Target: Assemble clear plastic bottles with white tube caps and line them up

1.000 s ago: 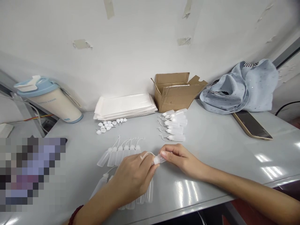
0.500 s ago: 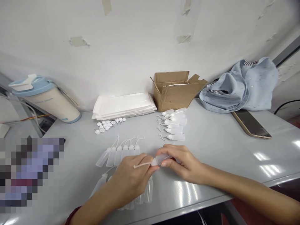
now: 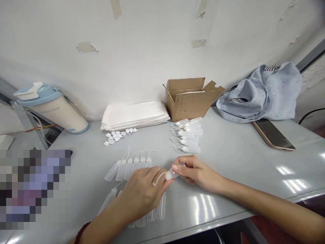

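Glossy grey counter [image 3: 228, 162] runs under a scuffed white wall with torn tape patches. Left of the hands a pixelated block hides whatever lies there. The left hand [image 3: 142, 193] covers part of a row of bottles [image 3: 152, 211] at the near edge. Between both hands sits a small clear plastic bottle [image 3: 174, 173]: the right hand [image 3: 195, 171] pinches its body, the left pinches its white cap, a thin tether looping off. Beyond the hands lie more soft translucent bottles in a row [image 3: 129, 166] and a pile [image 3: 189, 135], loose white caps [image 3: 118, 135], flat white bags [image 3: 135, 115], a cardboard box [image 3: 190, 96], and a blue-lidded tumbler [image 3: 52, 106] whose print is unreadable.
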`<state>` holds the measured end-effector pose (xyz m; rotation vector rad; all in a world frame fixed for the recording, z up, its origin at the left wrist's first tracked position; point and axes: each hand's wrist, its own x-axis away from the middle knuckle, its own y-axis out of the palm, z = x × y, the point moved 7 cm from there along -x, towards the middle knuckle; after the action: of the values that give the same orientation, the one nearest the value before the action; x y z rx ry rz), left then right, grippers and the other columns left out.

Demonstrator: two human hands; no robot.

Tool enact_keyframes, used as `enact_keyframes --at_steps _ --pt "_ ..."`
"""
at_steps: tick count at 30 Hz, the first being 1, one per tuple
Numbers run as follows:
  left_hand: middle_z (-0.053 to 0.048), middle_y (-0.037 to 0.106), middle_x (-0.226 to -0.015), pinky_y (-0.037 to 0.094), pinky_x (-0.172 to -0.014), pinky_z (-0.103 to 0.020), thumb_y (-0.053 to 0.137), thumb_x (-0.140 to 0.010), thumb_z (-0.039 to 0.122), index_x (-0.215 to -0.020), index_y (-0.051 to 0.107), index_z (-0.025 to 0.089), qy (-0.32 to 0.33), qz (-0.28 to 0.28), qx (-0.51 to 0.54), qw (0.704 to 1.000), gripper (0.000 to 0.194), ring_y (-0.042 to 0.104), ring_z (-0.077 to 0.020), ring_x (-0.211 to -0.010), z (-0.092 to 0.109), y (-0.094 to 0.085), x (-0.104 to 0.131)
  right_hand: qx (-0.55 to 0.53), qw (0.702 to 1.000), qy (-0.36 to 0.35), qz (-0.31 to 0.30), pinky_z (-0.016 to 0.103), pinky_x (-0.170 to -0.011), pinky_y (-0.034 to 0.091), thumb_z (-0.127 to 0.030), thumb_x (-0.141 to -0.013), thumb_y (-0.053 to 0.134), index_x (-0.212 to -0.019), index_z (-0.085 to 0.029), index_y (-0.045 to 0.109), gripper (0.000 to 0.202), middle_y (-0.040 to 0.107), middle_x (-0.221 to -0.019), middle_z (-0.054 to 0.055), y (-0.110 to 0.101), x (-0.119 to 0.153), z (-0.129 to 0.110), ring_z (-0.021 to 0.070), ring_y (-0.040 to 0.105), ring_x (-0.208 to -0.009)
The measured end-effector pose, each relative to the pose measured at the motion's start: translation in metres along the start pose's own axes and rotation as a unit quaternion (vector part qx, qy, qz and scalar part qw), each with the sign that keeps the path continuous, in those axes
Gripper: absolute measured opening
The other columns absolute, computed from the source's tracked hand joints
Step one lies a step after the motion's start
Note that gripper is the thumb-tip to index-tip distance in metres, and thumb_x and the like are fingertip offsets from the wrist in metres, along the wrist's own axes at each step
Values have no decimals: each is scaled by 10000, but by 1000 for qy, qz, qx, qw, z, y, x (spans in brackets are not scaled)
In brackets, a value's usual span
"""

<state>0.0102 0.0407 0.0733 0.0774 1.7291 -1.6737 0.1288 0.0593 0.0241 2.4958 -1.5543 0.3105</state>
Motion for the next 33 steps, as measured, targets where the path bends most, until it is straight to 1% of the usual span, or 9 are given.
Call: enact_keyframes --at_steps 5,8,13,17,23,25,27,31,33 --pt "64 357 -532 312 -470 -202 400 -966 273 -598 376 191 -158 -86 207 962 377 371 -83 -479 -21 7 1 74 993 -86 15 221 -478 269 -478 -891 521 -862 -158 624 338 445 -615 -39 -3 6 -18 85 347 -523" --pt "63 298 -525 296 -476 -209 381 -966 288 -562 302 187 -198 -118 260 938 424 338 -79 -474 -21 7 0 105 989 -102 10 223 -506 302 -484 -891 517 -908 -170 638 336 503 -696 -8 -3 8 -22 103 390 -588" --pt "68 273 -523 288 -489 -224 376 -946 246 -576 266 194 -200 -121 256 938 389 303 -79 -463 -18 6 -1 92 993 -78 -4 210 -430 224 -523 -891 498 -826 -158 612 388 386 -542 -60 1 6 -14 73 297 -471" --pt "79 315 -533 301 -507 -218 390 -933 212 -611 319 195 -158 -111 212 958 330 291 -71 -453 -12 7 3 28 999 -32 -21 204 -378 187 -575 -887 466 -625 -184 445 472 340 -449 -89 4 2 -4 49 260 -387" --pt "60 426 -560 300 -477 -211 394 -938 223 -649 425 186 -127 -94 176 972 292 372 -78 -470 -12 8 1 -23 999 11 -46 201 -353 201 -583 -870 486 -608 -202 393 472 310 -441 -107 4 -1 3 45 240 -352" --pt "53 495 -584 335 -490 -184 399 -949 251 -680 500 179 -148 -103 185 966 296 441 -73 -495 -26 1 1 41 999 -29 14 211 -398 248 -538 -893 481 -635 -182 471 439 348 -479 -85 -7 -2 -5 60 303 -402" --pt "67 526 -577 345 -480 -144 410 -950 292 -710 556 185 -210 -100 163 959 300 484 -64 -509 -56 -14 7 152 978 -94 104 229 -475 317 -471 -911 489 -740 -159 596 371 470 -554 -39 -24 1 -19 92 427 -502" --pt "89 575 -674 374 -633 -140 456 -873 404 -838 630 188 -370 14 -50 927 279 549 -68 -637 -140 -70 39 330 898 -169 237 273 -584 416 -406 -921 499 -1022 -151 663 319 656 -810 56 -56 7 -39 171 578 -713" --pt "62 638 -797 417 -702 -201 492 -821 422 -919 640 182 -464 -40 -126 876 298 599 -114 -702 -177 -76 62 412 843 -202 281 294 -585 438 -379 -926 490 -1064 -130 653 328 655 -810 77 -66 8 -44 185 579 -695"
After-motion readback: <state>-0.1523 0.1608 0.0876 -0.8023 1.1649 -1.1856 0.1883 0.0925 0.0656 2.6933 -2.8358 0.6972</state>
